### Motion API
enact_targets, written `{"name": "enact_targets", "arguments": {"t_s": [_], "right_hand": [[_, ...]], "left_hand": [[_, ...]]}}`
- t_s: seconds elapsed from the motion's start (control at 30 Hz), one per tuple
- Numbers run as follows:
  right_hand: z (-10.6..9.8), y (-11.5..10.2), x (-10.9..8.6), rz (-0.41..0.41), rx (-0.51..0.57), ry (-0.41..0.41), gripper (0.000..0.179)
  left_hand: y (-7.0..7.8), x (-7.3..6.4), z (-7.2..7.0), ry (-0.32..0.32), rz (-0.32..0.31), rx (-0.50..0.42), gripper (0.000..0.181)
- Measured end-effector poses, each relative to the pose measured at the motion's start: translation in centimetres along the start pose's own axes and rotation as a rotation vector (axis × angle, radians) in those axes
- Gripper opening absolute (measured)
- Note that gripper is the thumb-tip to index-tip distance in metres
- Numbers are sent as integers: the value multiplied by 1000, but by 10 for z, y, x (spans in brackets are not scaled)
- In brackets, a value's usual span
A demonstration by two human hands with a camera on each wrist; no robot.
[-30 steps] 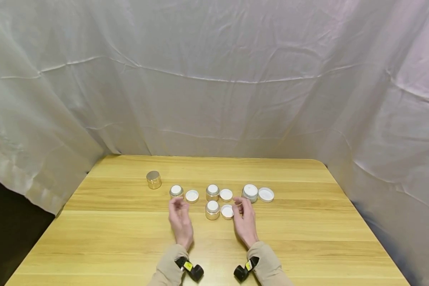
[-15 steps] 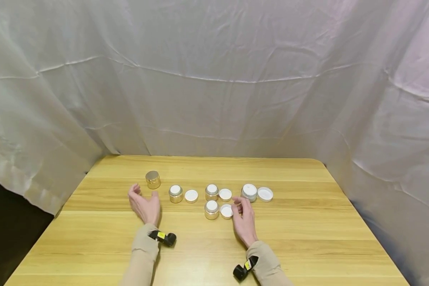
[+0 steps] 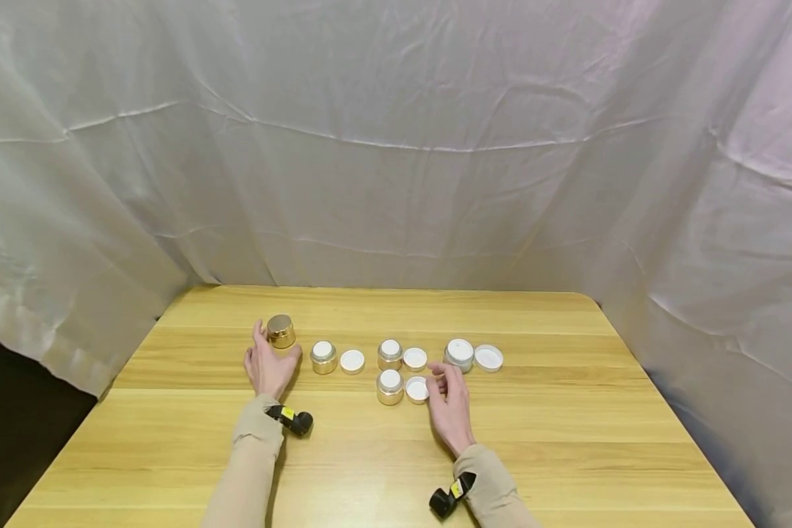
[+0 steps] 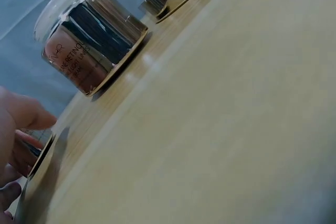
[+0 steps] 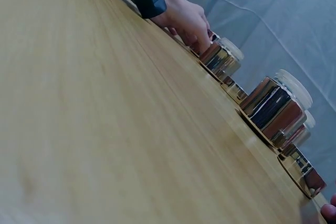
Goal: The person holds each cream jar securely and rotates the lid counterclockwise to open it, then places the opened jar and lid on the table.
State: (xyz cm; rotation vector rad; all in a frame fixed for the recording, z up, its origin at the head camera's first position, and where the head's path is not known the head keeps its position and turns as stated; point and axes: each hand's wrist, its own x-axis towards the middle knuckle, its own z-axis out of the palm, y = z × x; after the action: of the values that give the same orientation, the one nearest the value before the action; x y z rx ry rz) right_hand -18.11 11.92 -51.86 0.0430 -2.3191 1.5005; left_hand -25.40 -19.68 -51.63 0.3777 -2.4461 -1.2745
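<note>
My left hand is at the closed gold cream jar at the back left. Its fingers lie along the jar's left side and the thumb is spread off to the right. In the left wrist view the thumb shows in front of that jar, largely hiding it. Loosely bent, my right hand rests beside an upturned white lid; whether it touches the lid I cannot tell. Left of that lid stands an uncapped gold cream jar.
Another uncapped gold jar has its lid to its right. Farther back stand a third uncapped gold jar with its lid, and a wider silvery jar with its lid. Grey curtains surround the wooden table.
My left hand has moved left and away from me, from the uncapped left jar to the closed gold jar. The right hand has stayed in place.
</note>
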Motion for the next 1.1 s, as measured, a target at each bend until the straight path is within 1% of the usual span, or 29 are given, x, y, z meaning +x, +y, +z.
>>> {"name": "enact_targets", "arguments": {"t_s": [0.07,0.13,0.3,0.43,0.6,0.7,0.77,0.9,1.0,1.1], "right_hand": [[0,-1,0,1,1,0,22],[0,-1,-1,1,3,2,22],[-1,-4,-2,1,6,1,22],[-1,-5,-2,1,5,2,22],[-1,-4,-1,1,8,1,22],[-1,-4,1,5,13,1,22],[-1,-3,1,8,13,1,22],[-1,-3,1,8,10,4,22],[-1,-4,0,7,11,3,22],[-1,-3,0,6,13,2,22]], "left_hand": [[0,1,0,-6,2,44,93],[0,3,1,1,-2,77,90],[1,6,4,50,-21,124,83],[-2,7,5,78,-25,129,76],[-1,7,6,90,-34,81,69],[2,4,4,120,-63,7,68],[4,2,4,159,-77,-67,66],[6,-5,4,265,-82,-299,57],[8,-13,4,338,-81,-475,53],[11,-22,3,397,-104,-574,52]]}}
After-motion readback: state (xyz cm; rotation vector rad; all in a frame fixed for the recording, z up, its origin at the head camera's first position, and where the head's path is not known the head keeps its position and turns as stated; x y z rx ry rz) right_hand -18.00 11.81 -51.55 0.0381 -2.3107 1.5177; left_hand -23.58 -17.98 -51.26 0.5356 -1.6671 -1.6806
